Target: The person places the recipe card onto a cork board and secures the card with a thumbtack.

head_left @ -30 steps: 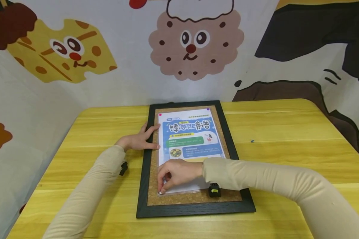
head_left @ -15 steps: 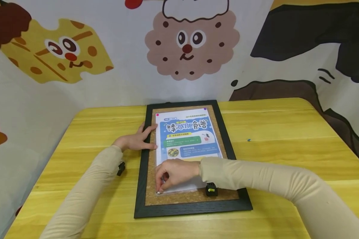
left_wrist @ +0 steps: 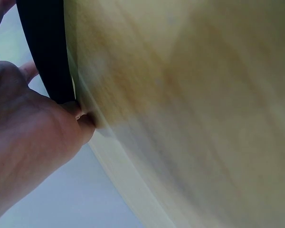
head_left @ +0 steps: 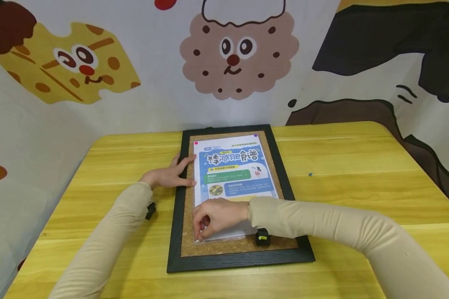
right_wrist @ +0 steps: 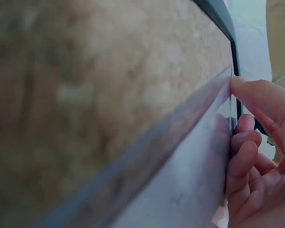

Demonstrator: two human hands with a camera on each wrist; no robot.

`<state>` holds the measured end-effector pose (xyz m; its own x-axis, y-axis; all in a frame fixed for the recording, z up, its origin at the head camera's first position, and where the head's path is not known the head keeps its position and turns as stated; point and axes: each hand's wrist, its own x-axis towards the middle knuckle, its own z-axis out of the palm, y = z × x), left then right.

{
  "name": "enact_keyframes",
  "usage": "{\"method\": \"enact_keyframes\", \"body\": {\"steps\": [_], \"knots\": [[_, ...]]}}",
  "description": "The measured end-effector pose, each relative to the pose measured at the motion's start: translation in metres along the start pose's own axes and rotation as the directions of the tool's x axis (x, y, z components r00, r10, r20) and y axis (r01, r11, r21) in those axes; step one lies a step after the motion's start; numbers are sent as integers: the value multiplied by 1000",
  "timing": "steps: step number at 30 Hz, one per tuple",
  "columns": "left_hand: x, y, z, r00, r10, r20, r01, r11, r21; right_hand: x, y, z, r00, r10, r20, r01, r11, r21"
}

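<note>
A printed poster [head_left: 239, 168] in a clear sleeve lies on a cork board [head_left: 217, 249] with a black frame [head_left: 239, 261]. My left hand [head_left: 168, 176] rests over the frame's left side, thumb and a finger stretched to the poster's left edge; in the left wrist view other fingers sit against the frame's outer edge. At the poster's lower left corner, my right hand [head_left: 217, 216] pinches a small white pushpin [head_left: 197, 241], mostly hidden by the fingertips. The right wrist view shows the thumb at the corner of the clear sleeve [right_wrist: 180, 166].
A red pin [head_left: 196, 143] and a purple pin [head_left: 255, 135] sit at the poster's top corners. One small blue pin [head_left: 310, 174] lies on the yellow wooden table [head_left: 351, 166] right of the board. Behind stands a cartoon-printed backdrop [head_left: 153, 112].
The view has shifted slightly, moving everything a little left in the picture. Both hands stay in place on the board, the right one at the same corner.
</note>
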<state>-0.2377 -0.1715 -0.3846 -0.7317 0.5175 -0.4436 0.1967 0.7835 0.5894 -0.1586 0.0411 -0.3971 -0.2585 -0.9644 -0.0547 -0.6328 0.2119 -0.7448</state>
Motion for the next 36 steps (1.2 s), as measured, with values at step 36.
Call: {"method": "enact_keyframes", "body": {"steps": [36], "knots": [[-1, 4, -1, 1000, -2, 8, 2, 1000, 12, 1, -11, 1, 993, 112, -20, -111, 993, 50]]}}
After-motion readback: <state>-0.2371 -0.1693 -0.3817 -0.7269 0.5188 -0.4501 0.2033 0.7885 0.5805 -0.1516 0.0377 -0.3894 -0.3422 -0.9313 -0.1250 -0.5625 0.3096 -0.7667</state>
